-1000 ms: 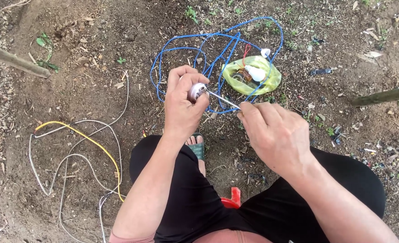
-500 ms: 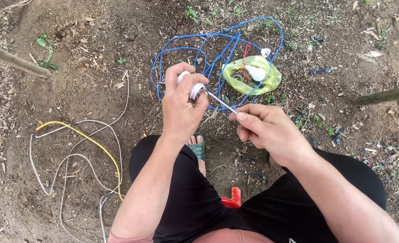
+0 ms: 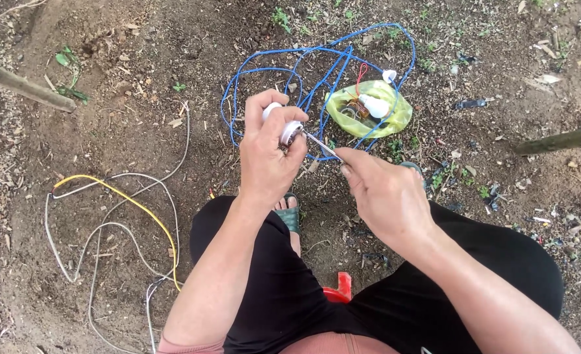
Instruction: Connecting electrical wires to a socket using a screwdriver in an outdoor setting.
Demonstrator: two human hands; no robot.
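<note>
Bare dirt ground; blue wire tangle (image 3: 316, 72) and yellow-green plastic bag (image 3: 369, 111) lie beyond the hands, grey and yellow wires (image 3: 116, 216) at left. Left hand (image 3: 271, 157) clasps a small round white fitting (image 3: 290, 131), fingers mostly covering it. Right hand (image 3: 385, 196) pinches a thin metal tool (image 3: 322, 145), probably a screwdriver, tip at the fitting.

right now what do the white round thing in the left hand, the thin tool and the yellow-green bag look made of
The small white round fitting in the left hand looks like smooth plastic, with a darker, possibly metal core. The thin silvery tool pinched in the right hand glints like bare metal. The yellow-green bag seems thin plastic film: crinkled, translucent, contents showing through.
</note>
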